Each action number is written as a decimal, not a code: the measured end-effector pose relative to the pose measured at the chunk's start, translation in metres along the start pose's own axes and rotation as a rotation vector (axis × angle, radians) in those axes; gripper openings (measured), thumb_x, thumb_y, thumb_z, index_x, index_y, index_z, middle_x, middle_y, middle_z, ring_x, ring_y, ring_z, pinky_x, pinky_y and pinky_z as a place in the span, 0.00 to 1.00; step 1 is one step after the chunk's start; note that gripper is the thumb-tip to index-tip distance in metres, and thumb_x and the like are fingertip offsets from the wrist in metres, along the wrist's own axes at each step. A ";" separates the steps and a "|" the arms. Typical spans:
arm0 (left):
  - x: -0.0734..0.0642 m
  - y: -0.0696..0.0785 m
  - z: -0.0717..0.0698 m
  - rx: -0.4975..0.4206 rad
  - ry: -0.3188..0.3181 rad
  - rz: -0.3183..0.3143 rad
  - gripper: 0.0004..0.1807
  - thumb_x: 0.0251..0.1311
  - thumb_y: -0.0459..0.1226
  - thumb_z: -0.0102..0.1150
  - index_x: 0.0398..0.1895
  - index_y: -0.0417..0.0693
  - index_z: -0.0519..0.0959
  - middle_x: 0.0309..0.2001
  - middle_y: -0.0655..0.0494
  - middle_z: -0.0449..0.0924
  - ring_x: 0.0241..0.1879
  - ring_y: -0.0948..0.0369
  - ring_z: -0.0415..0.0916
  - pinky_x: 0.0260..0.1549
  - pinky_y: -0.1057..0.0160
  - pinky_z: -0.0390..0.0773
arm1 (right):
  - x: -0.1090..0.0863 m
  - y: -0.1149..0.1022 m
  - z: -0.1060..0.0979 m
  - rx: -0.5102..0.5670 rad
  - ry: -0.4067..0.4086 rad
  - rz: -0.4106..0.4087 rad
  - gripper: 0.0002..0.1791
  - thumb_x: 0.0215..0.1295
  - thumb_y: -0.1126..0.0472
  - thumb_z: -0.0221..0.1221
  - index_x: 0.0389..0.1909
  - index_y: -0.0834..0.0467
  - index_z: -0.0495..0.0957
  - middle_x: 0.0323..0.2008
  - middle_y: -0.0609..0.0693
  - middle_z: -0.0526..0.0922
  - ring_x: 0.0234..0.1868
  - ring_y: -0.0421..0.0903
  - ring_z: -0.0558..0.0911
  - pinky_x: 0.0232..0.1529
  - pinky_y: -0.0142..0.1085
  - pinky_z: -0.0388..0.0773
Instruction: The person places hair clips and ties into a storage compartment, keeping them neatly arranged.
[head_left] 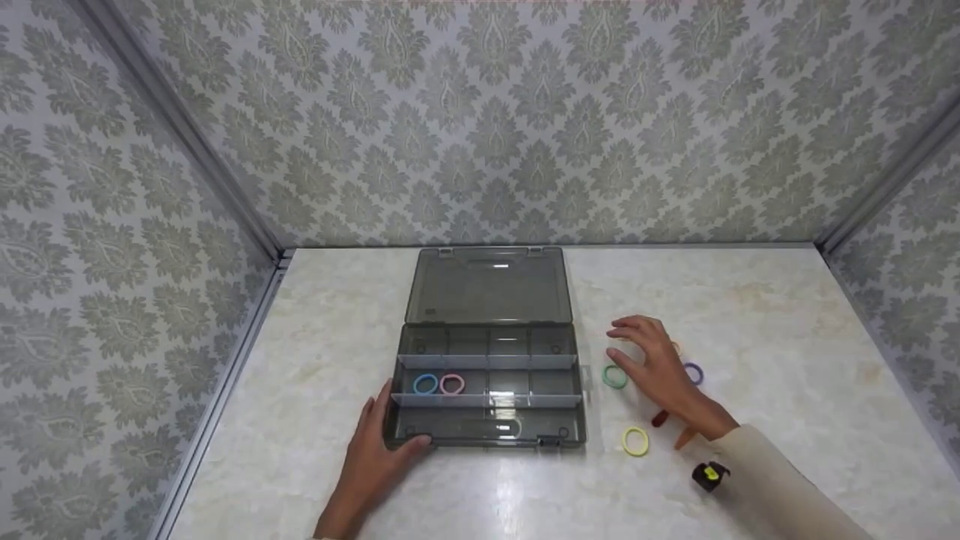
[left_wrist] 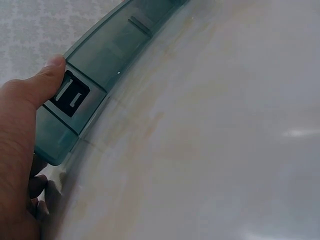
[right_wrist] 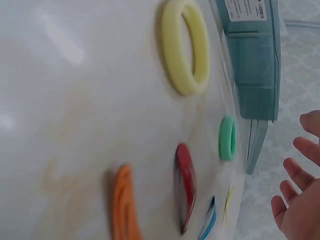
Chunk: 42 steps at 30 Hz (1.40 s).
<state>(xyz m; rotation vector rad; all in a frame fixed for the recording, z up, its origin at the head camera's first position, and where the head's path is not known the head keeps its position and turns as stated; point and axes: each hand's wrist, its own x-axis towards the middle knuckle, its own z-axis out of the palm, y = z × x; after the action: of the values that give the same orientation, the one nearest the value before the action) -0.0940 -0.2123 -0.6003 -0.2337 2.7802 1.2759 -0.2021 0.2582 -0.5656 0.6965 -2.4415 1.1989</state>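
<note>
My left hand (head_left: 373,450) grips the front left corner of a smoky, see-through compartment box (head_left: 465,433), thumb over its front wall. In the left wrist view the thumb lies beside the box's black latch (left_wrist: 70,94). The box lid is folded back. A blue hair tie (head_left: 425,385) and a pink hair tie (head_left: 452,385) lie in its middle row. My right hand (head_left: 656,366), empty with fingers spread and loosely bent, hovers right of the box. Near its thumb is a green hair tie (head_left: 615,376); a purple hair tie (head_left: 694,373) shows behind the hand.
A yellow hair tie (head_left: 635,442) lies right of the box. Near the right forearm are a red hair clip (right_wrist: 186,185), an orange hair clip (right_wrist: 125,205) and a small black-and-yellow object (head_left: 709,475). A blue slim piece (right_wrist: 208,220) lies farther back. Patterned walls enclose the table.
</note>
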 end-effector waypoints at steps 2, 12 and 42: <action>0.000 0.000 0.001 0.004 0.001 0.005 0.66 0.59 0.70 0.74 0.92 0.56 0.51 0.88 0.38 0.53 0.86 0.30 0.43 0.79 0.25 0.53 | -0.005 0.007 -0.006 -0.021 0.031 0.009 0.14 0.72 0.70 0.72 0.55 0.66 0.88 0.62 0.66 0.82 0.69 0.65 0.73 0.67 0.52 0.68; -0.008 -0.009 0.007 0.021 -0.001 -0.042 0.67 0.59 0.71 0.73 0.92 0.53 0.51 0.87 0.36 0.55 0.85 0.29 0.44 0.79 0.25 0.53 | -0.037 0.039 -0.031 -0.118 0.030 0.250 0.16 0.74 0.68 0.71 0.59 0.70 0.85 0.65 0.68 0.79 0.71 0.66 0.68 0.66 0.60 0.69; 0.000 0.001 -0.001 -0.008 -0.041 -0.054 0.67 0.59 0.73 0.71 0.93 0.58 0.48 0.89 0.40 0.49 0.87 0.32 0.37 0.80 0.25 0.47 | -0.049 0.061 -0.035 -0.203 0.131 0.553 0.22 0.74 0.57 0.72 0.62 0.64 0.84 0.72 0.63 0.72 0.79 0.65 0.60 0.74 0.67 0.59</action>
<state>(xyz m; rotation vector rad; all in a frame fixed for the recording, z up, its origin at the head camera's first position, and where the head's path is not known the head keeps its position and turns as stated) -0.0941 -0.2125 -0.5985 -0.2771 2.7155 1.2659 -0.1932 0.3322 -0.6081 -0.1276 -2.6726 1.1004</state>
